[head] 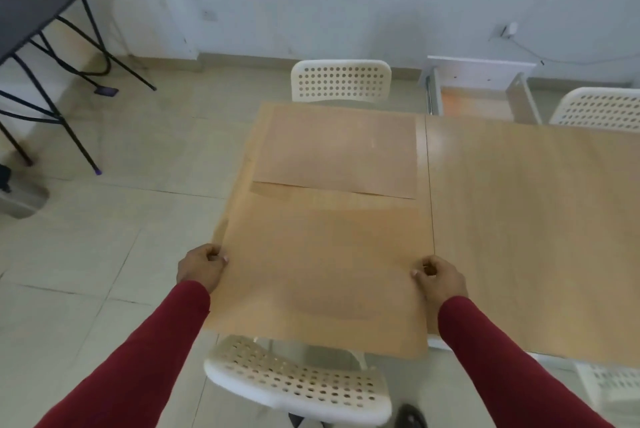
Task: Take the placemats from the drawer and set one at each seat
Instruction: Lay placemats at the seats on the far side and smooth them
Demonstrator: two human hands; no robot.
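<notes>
I hold a tan placemat (322,275) by its two side edges, over the near left part of the wooden table (526,226). My left hand (201,268) pinches its left edge and my right hand (440,277) pinches its right edge. The mat's near edge hangs past the table's front, above a white perforated chair (298,382). A second tan placemat (336,147) lies flat at the far left seat, in front of another white chair (341,81). An open white drawer (481,95) stands beyond the table at the far right.
A third white chair (599,105) sits at the far right, and part of a fourth (609,382) shows at the near right. A black folding table (31,8) stands at the far left on the tiled floor. A grey box (20,199) lies at the left edge.
</notes>
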